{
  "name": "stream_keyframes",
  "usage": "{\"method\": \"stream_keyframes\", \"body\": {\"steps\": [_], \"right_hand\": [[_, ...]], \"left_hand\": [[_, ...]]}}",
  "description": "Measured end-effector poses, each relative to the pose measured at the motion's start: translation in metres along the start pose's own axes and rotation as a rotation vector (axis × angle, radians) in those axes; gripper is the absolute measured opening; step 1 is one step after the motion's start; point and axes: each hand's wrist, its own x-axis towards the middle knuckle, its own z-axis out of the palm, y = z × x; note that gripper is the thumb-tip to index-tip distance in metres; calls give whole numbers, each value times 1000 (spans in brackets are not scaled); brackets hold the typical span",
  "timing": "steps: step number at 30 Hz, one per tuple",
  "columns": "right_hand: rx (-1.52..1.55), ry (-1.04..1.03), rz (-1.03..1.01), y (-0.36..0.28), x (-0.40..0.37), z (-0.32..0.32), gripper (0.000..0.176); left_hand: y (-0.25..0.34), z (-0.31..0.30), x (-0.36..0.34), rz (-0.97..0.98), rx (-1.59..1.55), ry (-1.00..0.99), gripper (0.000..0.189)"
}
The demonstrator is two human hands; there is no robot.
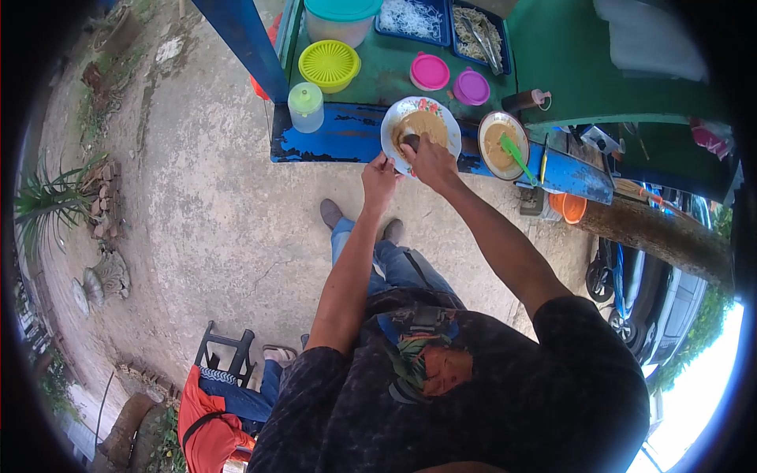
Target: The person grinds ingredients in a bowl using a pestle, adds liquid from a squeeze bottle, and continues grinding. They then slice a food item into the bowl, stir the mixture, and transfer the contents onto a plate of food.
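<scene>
A white plate (450,124) with a floral rim sits at the front edge of the stall counter, with thick brown sauce (426,122) spread in it. My left hand (380,180) pinches the plate's near-left rim between thumb and fingers. Over the plate, my right hand (432,163) is closed around a dark, rounded pestle-like tool (411,142), whose visible end rests in the sauce; the fingers hide the rest. Just to the right stands a bowl (483,150) of similar brown sauce, with a green spatula (516,156) leaning in it.
Behind the plate are pink (430,72) and purple (471,87) lidded tubs, a yellow-green container (330,65) and a clear jar (306,109). Blue trays (412,36) hold food; tongs (482,43) lie in one. A dark bottle (524,100) lies right. A seated person (213,418) is lower left.
</scene>
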Motion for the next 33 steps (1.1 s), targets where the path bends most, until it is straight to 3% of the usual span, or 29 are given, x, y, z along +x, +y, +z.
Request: {"method": "stream_keyframes", "body": {"steps": [2, 3, 5, 8, 11, 15, 17, 21, 22, 23, 25, 26, 30, 33], "right_hand": [[32, 28, 49, 3, 4, -1, 69], [110, -107, 164, -9, 18, -21, 71], [97, -115, 85, -15, 15, -23, 71], [-122, 97, -160, 12, -16, 19, 70], [-27, -62, 37, -4, 10, -19, 63], [-84, 19, -86, 10, -15, 1, 59], [-25, -34, 21, 2, 8, -21, 62], [-56, 56, -152, 10, -20, 11, 68], [-159, 294, -217, 11, -15, 14, 66], [-162, 279, -206, 21, -7, 12, 66], [-32, -142, 21, 10, 19, -35, 68], [-73, -150, -25, 17, 18, -35, 71], [-292, -100, -249, 30, -35, -20, 70], [-223, -4, -215, 22, 3, -17, 68]], "left_hand": [[4, -1, 15, 42, -18, -8, 29], [-8, -2, 1, 34, -36, -14, 29], [-6, -6, 9, 43, 17, -45, 29], [1, -3, 15, 37, -76, -7, 28], [1, -10, 2, 45, 36, -12, 28], [20, -18, 27, 44, 63, -37, 27], [1, -20, 26, 116, 76, -9, 28], [-4, 2, -8, 22, 106, 48, 32], [-3, 5, -8, -7, 39, 73, 32], [-5, 7, -12, -26, 38, 70, 32], [-1, 5, -9, 27, -8, 34, 32], [-6, -1, -3, 33, 97, 7, 31], [-1, 4, -5, 52, 30, 46, 29], [-4, 3, -1, 77, 72, 57, 29]]}}
